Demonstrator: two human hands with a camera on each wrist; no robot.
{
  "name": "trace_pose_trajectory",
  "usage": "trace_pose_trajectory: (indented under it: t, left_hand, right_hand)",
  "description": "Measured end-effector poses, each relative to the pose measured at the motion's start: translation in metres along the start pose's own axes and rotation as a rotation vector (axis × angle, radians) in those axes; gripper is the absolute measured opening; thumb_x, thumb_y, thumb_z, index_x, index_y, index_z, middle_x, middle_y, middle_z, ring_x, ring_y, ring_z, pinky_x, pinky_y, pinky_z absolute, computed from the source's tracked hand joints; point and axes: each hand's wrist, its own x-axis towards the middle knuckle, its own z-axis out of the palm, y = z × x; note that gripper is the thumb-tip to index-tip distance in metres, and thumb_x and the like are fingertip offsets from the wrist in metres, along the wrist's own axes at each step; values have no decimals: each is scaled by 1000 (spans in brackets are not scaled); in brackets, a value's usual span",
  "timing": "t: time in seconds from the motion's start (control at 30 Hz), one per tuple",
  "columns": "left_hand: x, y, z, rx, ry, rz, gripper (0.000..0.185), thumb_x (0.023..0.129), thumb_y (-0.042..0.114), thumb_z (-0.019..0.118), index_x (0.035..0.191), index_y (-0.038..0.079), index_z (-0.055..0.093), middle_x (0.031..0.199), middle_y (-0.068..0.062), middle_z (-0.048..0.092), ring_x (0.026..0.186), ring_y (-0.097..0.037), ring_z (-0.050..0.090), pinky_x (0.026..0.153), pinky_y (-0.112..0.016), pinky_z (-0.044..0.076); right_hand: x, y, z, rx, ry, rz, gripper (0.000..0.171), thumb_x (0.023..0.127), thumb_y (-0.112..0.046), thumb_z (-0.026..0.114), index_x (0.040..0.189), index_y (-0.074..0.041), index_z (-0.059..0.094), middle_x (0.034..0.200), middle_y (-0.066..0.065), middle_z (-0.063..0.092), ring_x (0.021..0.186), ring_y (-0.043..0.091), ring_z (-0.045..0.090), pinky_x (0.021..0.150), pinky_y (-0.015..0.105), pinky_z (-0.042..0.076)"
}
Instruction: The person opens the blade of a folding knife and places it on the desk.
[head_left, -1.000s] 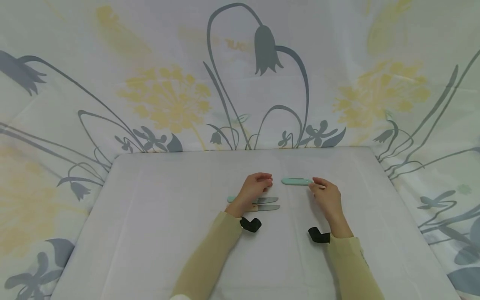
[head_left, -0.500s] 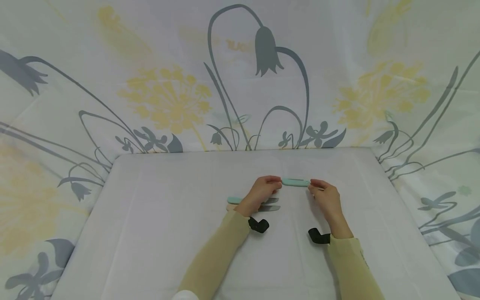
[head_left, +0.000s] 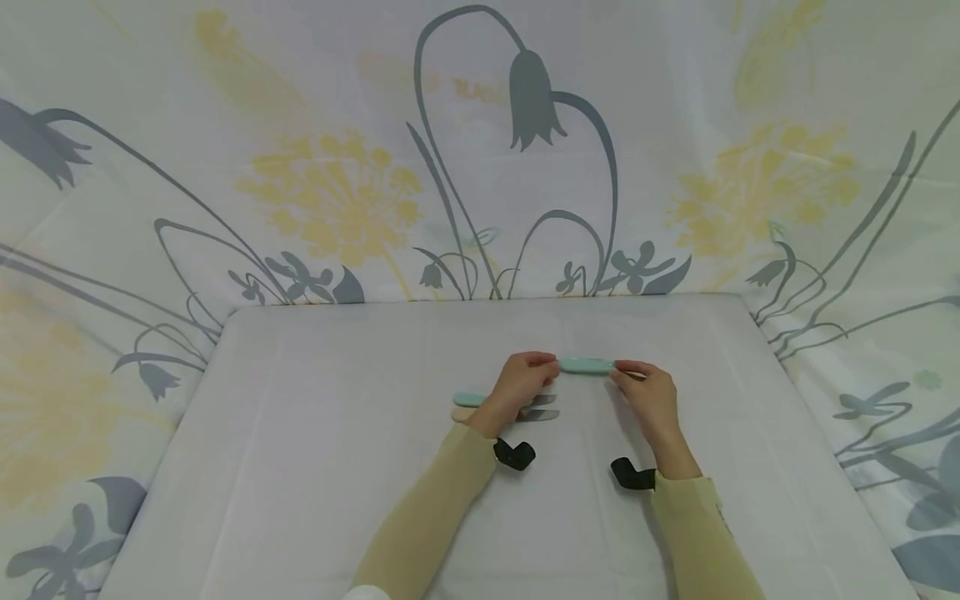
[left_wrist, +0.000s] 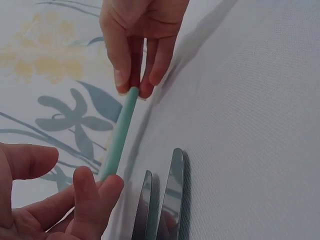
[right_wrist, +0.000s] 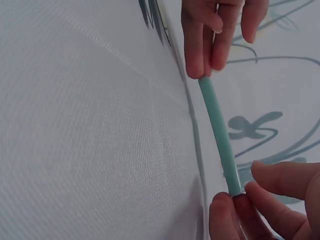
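Head view shows the mint-green knife sheath (head_left: 587, 365) pinched at its ends by the left hand (head_left: 521, 385) and right hand (head_left: 647, 396), just beyond the two knives (head_left: 517, 407), long axis running left-right. With only fingertip pinches, either end could slip, dropping it onto the blades.

1. A sheath (head_left: 587, 365) is held between the left hand (head_left: 520, 385) and the right hand (head_left: 647, 397), above the table (head_left: 300, 467).
2. Two knives (head_left: 542, 407) lie side by side on the table, under the left hand and nearer the person than the sheath.
3. A curtain (head_left: 300, 167) hangs behind the table.
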Motion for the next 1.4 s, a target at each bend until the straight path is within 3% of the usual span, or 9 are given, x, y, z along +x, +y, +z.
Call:
trace_pose_trajectory:
  t: [0.1,0.37,0.77,1.03,1.2,1.4]
  left_hand:
    - [0,-2,-2,-13,12,9,26,96,25,66,118,12,71,98,5,71,88,-11,64,79,-29,49]
    - [-6,-5,-6,-60,15,21,24,98,24,65,116,11,71,98,2,71,88,-12,65,81,-29,52]
    - [-17,-20,-26,-102,32,153,28,95,17,69,121,6,68,102,-1,68,94,-17,68,79,-29,53]
    - [-26,-29,-44,-126,2,162,37,90,20,75,122,5,67,105,-4,63,87,-18,61,78,-29,50]
    - [-35,-30,-54,-116,-29,194,39,89,18,76,124,3,66,111,-6,60,94,-17,63,83,-30,50]
    - [-46,-34,-67,-91,-31,199,32,87,16,79,116,4,70,110,-5,66,93,-14,65,79,-25,50]
  right_hand:
    - [1,0,2,4,-4,-10,32,95,-18,69,119,2,68,117,19,67,87,2,63,72,14,49]
    - [-1,1,6,13,-10,-35,26,92,-15,73,108,4,65,98,12,68,79,5,62,68,16,50]
    - [-15,-6,16,66,-128,-106,31,92,-11,73,116,5,63,113,21,64,84,13,63,73,22,54]
    - [-26,-8,28,98,-201,-137,32,91,-12,74,118,3,66,108,17,67,85,13,63,75,24,53]
    - [-33,-11,36,136,-241,-160,29,91,-10,73,115,4,67,104,16,67,87,16,63,75,25,54]
    - [-39,-13,44,162,-286,-173,25,90,-6,72,112,4,68,100,14,67,86,19,63,75,27,54]
